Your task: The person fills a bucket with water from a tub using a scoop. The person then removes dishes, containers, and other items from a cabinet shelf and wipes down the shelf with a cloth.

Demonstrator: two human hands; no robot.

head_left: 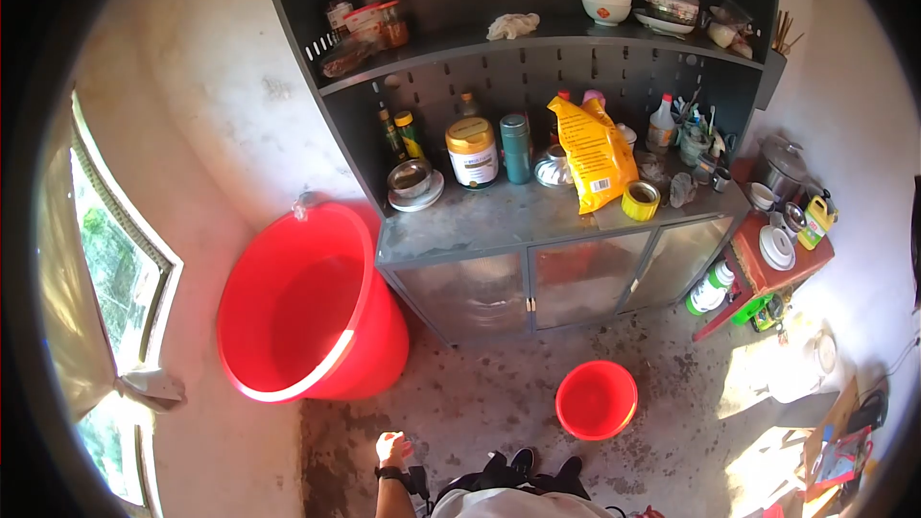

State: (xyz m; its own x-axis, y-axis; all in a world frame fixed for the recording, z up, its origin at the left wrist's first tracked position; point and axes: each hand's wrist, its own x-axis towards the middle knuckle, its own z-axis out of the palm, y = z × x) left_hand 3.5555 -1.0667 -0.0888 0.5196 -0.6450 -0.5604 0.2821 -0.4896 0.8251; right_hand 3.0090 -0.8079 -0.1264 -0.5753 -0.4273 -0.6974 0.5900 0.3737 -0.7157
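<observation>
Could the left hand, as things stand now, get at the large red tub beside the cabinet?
Probably yes, perhaps after a small step: the left hand appears empty, and nothing visible blocks the way to the large red tub.

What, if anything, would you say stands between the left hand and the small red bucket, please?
Nothing visible does: stained floor shows between the left hand and the small red bucket. The dark shoes stand nearer the body.

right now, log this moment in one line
left hand: apart from large round red tub | small round red bucket: on grey floor
</observation>
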